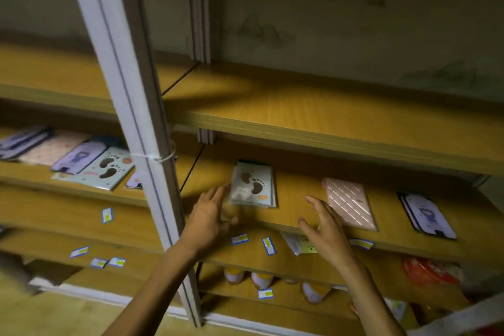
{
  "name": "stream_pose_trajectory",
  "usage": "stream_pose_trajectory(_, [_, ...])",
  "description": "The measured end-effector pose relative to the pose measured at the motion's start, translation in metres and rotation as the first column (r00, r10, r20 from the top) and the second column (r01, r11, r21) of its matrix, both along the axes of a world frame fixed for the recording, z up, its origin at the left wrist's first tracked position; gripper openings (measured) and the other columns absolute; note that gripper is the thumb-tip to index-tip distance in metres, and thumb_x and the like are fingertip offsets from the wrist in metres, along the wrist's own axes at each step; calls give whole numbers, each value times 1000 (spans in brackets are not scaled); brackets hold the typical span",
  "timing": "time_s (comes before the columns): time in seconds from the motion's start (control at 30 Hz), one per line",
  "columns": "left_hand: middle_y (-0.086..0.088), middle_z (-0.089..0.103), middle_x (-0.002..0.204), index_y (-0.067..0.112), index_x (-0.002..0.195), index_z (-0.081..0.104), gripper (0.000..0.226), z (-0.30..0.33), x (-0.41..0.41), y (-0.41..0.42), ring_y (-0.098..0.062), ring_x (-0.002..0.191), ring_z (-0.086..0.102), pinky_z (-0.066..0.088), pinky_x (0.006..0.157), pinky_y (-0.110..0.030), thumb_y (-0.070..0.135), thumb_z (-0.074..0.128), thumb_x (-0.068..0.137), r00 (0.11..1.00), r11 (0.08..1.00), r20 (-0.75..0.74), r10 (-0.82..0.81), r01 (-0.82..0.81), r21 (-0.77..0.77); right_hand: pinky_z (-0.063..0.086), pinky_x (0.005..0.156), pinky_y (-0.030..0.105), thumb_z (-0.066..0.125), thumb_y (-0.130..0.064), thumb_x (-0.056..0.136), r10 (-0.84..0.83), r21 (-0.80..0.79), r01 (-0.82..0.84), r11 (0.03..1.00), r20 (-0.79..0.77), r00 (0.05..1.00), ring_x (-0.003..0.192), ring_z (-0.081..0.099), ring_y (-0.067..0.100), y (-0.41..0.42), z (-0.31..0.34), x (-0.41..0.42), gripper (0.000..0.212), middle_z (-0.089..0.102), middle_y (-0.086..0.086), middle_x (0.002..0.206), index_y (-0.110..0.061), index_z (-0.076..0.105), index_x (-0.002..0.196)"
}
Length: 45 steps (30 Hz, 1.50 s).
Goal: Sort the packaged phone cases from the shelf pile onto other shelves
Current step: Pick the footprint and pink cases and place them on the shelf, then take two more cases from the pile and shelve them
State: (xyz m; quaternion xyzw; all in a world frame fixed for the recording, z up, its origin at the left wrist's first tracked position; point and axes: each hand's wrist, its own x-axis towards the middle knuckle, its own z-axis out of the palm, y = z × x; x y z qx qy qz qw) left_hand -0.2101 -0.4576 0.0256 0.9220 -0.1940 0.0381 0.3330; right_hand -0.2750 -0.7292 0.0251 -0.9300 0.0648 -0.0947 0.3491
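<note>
A pile of packaged phone cases (71, 157) lies on the left shelf, with a footprint-patterned pack on top at its right. On the right shelf (300, 215) sit a small stack of footprint cases (253, 184), a pink striped case (350, 203) and a purple-figure case stack (426, 213). My left hand (210, 215) hovers with fingers spread just left of the footprint stack, fingertips near its edge. With fingers relaxed and holding nothing, my right hand (324, 229) sits over the shelf's front edge, beside the pink case.
A white upright post (131, 117) divides left and right shelves. The shelf above (300, 106) is bare wood. Blue-yellow price labels (268, 245) dot the shelf edges. Jars (261, 279) and a red packet (431, 270) sit on the lower shelf.
</note>
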Motion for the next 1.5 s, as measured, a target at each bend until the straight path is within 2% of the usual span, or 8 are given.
stream_pose_trajectory(0.17, [3,41,145,26,148,30,82,0,-58,36,-17,132,39,39,108,-38,44,69,79,994,993,-1,109,-109,-41,41,99,31,61,-33,89,146,67,-146,987,-5,989,122,37,2,36,0,-13,52,44,-10,138,-35,40,136])
stream_pose_trajectory(0.33, [4,45,142,26,145,34,81,-5,-112,84,-14,129,43,36,105,-25,54,59,73,968,967,-13,250,-251,-55,39,106,34,60,-36,90,321,103,-316,943,-27,947,132,37,11,92,-2,-20,52,40,-10,143,-36,39,138])
stream_pose_trajectory(0.5, [10,44,137,27,144,36,77,0,-151,143,-8,126,43,33,97,-17,40,72,78,911,906,-31,412,-413,-89,37,107,35,59,-38,89,465,138,-457,879,-35,885,134,34,10,164,4,-21,54,36,-12,146,-40,38,138])
stream_pose_trajectory(0.73, [11,49,130,32,142,37,76,-1,-166,235,-6,117,50,42,96,-24,54,60,72,844,839,-16,537,-536,-98,38,107,33,60,-31,90,611,110,-606,788,-29,791,129,37,8,268,10,2,50,38,-21,126,-37,40,136])
stream_pose_trajectory(1.0, [13,45,125,26,144,35,74,8,-129,355,-3,110,45,28,81,7,33,72,80,829,824,-20,558,-557,-100,39,101,28,60,-35,89,631,116,-624,773,-34,775,122,33,0,392,8,52,48,38,-20,131,-45,39,131])
stream_pose_trajectory(1.13, [11,42,139,30,147,30,77,3,-98,407,0,116,39,33,80,2,39,71,82,853,849,-20,521,-521,-84,43,101,34,60,-38,89,572,124,-562,818,-64,818,133,35,9,433,4,79,53,37,-9,143,-42,36,136])
stream_pose_trajectory(1.37, [4,39,146,29,148,29,80,2,-24,448,-14,123,50,46,101,-32,41,71,81,898,892,-39,439,-441,-104,45,104,41,61,-37,89,439,140,-427,893,-69,896,137,31,14,453,-6,118,56,36,-5,146,-34,37,139])
stream_pose_trajectory(1.5, [3,44,144,26,146,33,78,-8,25,451,-11,129,41,39,104,-29,39,72,80,920,914,-12,392,-390,-114,46,96,25,61,-33,90,371,146,-361,921,-51,927,133,37,12,448,-18,142,50,42,-4,141,-33,39,136])
